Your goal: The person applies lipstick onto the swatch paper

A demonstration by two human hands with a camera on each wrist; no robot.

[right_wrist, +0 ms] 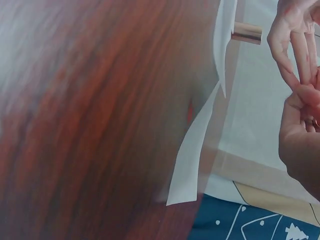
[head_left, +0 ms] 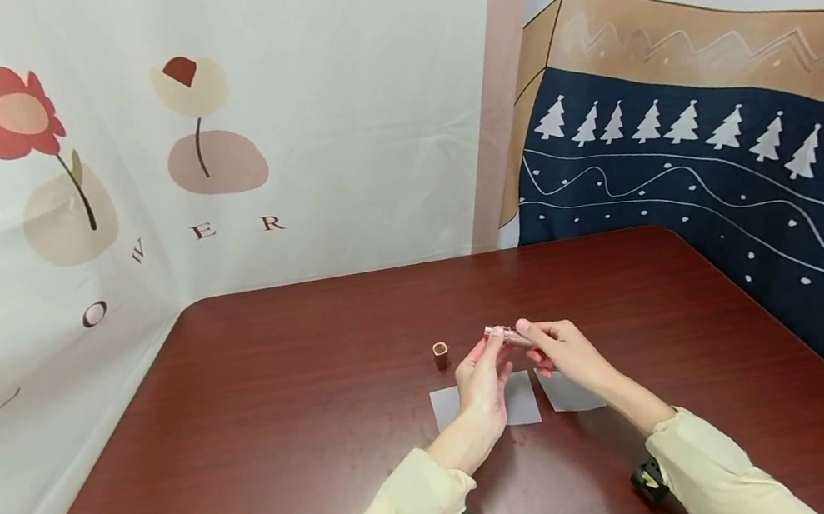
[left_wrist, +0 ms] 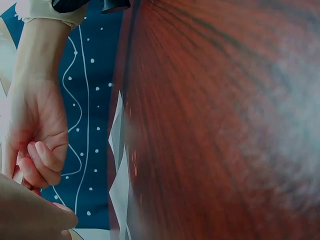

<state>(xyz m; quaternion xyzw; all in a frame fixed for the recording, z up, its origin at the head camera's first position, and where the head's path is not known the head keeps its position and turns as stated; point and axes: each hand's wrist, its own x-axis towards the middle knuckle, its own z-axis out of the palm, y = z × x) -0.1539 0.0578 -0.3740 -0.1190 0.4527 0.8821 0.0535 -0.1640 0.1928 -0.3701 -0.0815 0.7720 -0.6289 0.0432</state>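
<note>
Both hands meet over the papers, at a slim, shiny rose-gold lipstick tube. My left hand pinches its left end between thumb and fingers. At the other end, my right hand grips it with thumb and curled fingers. In the wrist views the hands mostly hide the tube. Left of them, a copper-coloured cap stands upright on the table, its hollow top facing up. Beneath the hands lie a white paper sheet and, to its right, a second sheet. Red marks show on the right palm.
The dark red-brown wooden table runs back to a pale flower-print curtain. On the right hangs a navy cloth with white trees. Small reddish smears show on the tabletop near the papers.
</note>
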